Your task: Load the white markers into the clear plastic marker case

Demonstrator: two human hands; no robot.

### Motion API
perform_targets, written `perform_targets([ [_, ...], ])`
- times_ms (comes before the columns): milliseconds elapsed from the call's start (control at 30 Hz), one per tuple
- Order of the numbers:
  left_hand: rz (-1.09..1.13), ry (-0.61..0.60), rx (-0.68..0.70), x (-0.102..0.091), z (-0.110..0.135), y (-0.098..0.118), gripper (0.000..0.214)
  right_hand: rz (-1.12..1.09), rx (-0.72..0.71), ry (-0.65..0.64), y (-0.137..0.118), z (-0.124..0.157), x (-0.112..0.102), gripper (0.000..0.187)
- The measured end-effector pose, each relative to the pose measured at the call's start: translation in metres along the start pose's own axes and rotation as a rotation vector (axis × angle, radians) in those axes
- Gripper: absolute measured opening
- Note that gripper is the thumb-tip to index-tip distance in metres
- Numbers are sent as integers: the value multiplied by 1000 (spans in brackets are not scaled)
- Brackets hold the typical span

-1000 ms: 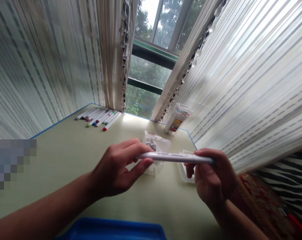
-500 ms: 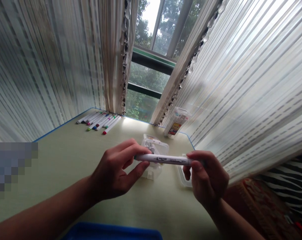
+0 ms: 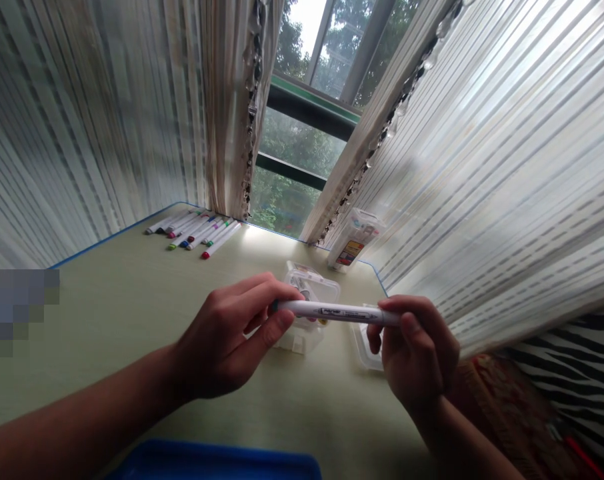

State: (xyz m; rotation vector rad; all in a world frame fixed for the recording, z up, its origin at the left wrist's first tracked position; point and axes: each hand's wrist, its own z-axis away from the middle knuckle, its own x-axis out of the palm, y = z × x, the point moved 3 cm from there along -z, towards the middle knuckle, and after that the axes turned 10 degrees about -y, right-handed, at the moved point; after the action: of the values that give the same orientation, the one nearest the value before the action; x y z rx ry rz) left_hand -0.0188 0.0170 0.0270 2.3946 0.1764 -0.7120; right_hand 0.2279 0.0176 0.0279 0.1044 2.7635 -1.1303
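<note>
Both hands hold one white marker (image 3: 335, 311) level above the pale green table (image 3: 132, 313). My left hand (image 3: 232, 337) pinches its left end between thumb and fingers. My right hand (image 3: 417, 350) wraps around its right end. Below and behind the marker stands a clear plastic box (image 3: 309, 293) with markers inside. Its clear lid (image 3: 365, 343) lies flat beside my right hand. Several capped markers (image 3: 195, 231) with coloured ends lie in a row at the table's far left.
A second clear marker case (image 3: 355, 240) leans at the back right against the sheer curtain (image 3: 482, 167). A blue tray edge (image 3: 217, 467) shows at the bottom. Striped fabric (image 3: 577, 373) lies to the right of the table.
My right hand slid left along the marker, so its right end is now covered. The left hand's grip has tightened near the left tip. The view shifted slightly.
</note>
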Motion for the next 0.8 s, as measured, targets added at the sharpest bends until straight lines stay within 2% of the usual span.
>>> perform_targets([
  [433,37,29,-15,-3,-1,2,25,-53,18,-39,-1,4,-2,21],
  [800,36,73,-71,-2,-2,2,22,-67,13,-64,-2,5,-2,20],
])
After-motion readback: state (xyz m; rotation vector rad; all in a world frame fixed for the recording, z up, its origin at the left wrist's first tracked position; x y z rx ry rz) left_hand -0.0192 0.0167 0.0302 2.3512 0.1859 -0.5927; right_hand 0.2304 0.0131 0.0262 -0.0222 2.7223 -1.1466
